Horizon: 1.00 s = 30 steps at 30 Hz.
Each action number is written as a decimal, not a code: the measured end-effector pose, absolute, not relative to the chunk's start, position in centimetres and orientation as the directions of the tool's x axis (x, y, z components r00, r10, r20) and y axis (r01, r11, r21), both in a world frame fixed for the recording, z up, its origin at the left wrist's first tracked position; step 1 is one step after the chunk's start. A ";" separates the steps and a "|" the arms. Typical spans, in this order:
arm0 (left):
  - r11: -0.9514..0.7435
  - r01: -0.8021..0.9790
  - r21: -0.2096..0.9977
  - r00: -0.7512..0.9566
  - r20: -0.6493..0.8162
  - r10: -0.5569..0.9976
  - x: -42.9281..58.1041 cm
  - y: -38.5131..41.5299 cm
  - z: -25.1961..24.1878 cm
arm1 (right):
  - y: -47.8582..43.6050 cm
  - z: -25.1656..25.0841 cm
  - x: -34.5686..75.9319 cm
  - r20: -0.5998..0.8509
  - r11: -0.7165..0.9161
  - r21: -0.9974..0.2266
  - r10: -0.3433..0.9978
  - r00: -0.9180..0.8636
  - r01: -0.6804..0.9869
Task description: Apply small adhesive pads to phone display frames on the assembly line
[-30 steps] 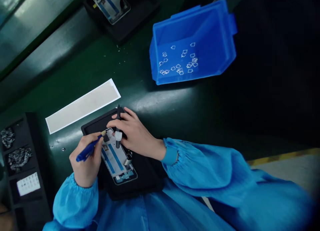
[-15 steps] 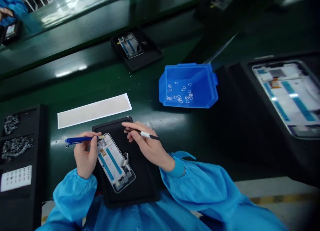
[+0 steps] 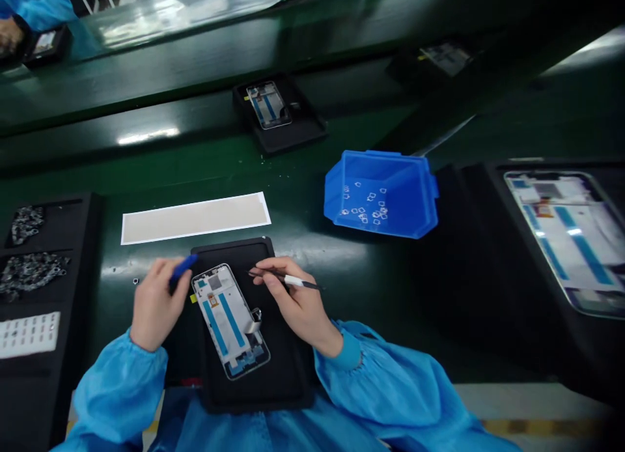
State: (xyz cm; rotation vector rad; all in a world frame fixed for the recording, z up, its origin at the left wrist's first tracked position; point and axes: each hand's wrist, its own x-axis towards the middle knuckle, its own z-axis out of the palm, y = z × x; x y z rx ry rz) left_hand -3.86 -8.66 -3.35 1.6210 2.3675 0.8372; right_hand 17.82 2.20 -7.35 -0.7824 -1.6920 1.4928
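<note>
My left hand (image 3: 159, 302) is closed around a blue pen-like tool (image 3: 183, 268), just left of an open phone body (image 3: 229, 322). That phone lies tilted on a black tray (image 3: 288, 367), with blue strips inside, a bent flex cable (image 3: 254, 322) at its right edge and a yellow tab (image 3: 193, 298) at its left. My right hand (image 3: 297, 302) grips dark tweezers with a white section (image 3: 295, 281), their tips pointing left above the tray. Neither tool touches the phone. Fingers hide part of each tool.
A blue bin (image 3: 410, 208) holds several small outline-shaped pieces. Behind the tray lies a pale strip sheet (image 3: 195, 219). A black parts tray (image 3: 81, 256) stands left. Other phones lie at the back (image 3: 268, 105) and right (image 3: 566, 243). A co-worker's hand (image 3: 10, 36) is far left.
My left hand has moved left off the phone's top corner, turning the blue tool so its pale tip no longer shows. My right hand keeps the tweezers over the tray. The view has shifted.
</note>
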 end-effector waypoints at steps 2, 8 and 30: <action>0.199 0.892 0.407 -0.263 0.107 0.959 -3.1 -8.7 -4.1 | 2.3 -7.4 17.9 0.104 0.115 -0.993 0.842 -0.529 -0.012; 0.044 0.948 0.314 -0.098 0.156 0.983 -1.6 -8.0 -5.4 | 2.6 -7.0 17.8 0.134 0.227 -0.964 0.867 -0.479 0.141; 0.119 0.740 0.662 -0.144 -0.016 0.989 -3.3 -7.5 -5.2 | 3.0 -7.6 17.7 0.291 0.462 -0.877 0.730 -0.618 0.133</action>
